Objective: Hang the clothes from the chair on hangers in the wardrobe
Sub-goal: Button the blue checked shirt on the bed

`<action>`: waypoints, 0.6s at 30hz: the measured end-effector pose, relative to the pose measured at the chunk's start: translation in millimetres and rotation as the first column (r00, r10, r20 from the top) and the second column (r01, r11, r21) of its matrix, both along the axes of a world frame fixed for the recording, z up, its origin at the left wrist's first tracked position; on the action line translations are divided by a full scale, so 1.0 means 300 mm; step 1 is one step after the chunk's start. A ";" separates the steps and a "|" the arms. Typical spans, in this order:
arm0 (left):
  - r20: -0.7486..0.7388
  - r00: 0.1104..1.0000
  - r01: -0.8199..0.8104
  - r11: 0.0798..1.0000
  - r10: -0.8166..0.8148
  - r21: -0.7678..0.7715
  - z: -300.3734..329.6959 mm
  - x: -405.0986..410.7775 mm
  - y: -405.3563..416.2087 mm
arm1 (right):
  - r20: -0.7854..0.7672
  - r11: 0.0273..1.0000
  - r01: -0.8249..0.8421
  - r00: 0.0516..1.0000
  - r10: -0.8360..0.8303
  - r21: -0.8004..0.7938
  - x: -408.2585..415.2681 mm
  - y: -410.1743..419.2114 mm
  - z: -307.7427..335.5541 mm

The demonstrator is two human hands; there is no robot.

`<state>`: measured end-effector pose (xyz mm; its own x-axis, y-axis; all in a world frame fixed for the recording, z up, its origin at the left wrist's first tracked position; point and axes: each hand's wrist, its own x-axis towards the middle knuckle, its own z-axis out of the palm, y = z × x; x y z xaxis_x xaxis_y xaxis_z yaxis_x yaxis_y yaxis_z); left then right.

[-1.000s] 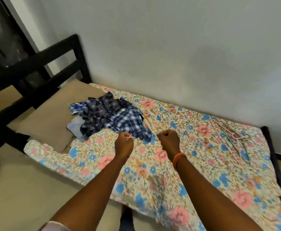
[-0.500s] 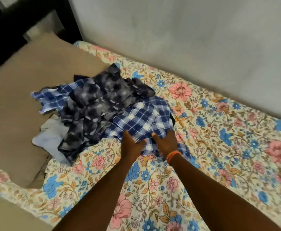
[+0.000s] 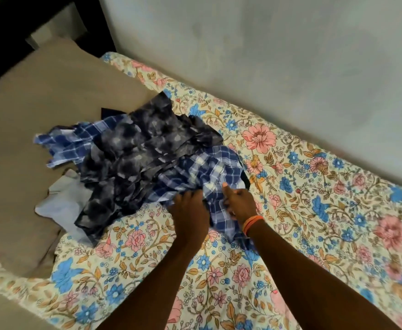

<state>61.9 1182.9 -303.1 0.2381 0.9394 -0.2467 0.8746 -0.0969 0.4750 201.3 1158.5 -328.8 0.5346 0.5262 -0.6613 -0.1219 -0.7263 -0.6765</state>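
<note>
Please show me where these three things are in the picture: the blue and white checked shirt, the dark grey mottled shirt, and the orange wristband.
blue and white checked shirt (image 3: pixel 209 172), head view, on its crumpled middle.
dark grey mottled shirt (image 3: pixel 133 158), head view, on its middle.
orange wristband (image 3: pixel 252 223), head view, on its top, at the right wrist.

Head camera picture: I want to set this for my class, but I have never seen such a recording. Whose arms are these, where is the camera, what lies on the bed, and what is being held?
There is no machine here. A person wears a wide-angle camera on the head, looking forward and down, so the two arms reaching in from below are the wearer's own.

The surface is a bed with a floral sheet and a tan pillow against a pale wall. On it lies a heap of clothes: a blue checked shirt, a dark mottled garment and a pale blue piece underneath.

The left hand and the right hand, which wears an orange wristband, both have a grip on the checked shirt's near edge.
</note>
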 end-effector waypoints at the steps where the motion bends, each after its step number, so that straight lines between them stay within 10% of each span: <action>1: 0.053 0.999 -0.002 1.000 0.002 0.002 0.044 0.015 -0.003 | -0.140 0.999 0.053 0.989 -0.053 -0.001 -0.003 0.013 0.054; 4: 0.211 0.977 -0.011 1.000 0.008 0.010 0.195 0.037 -0.030 | -0.418 0.987 0.155 0.895 -0.155 -0.035 0.008 0.042 0.215; 11: 0.526 0.850 -0.066 0.995 0.014 0.079 0.541 0.050 -0.107 | -0.521 0.937 0.310 0.833 -0.185 0.164 0.019 0.110 0.737; 18: 0.396 0.885 -0.256 0.966 0.247 -0.031 0.716 -0.073 -0.104 | -0.649 0.818 0.257 0.740 0.176 0.515 -0.017 0.080 1.272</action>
<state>40.1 1151.7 -88.2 0.0662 0.9847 -0.1610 0.6133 0.0871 0.7850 196.1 1182.3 52.9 0.1199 0.8866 -0.4468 -0.6969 -0.2454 -0.6738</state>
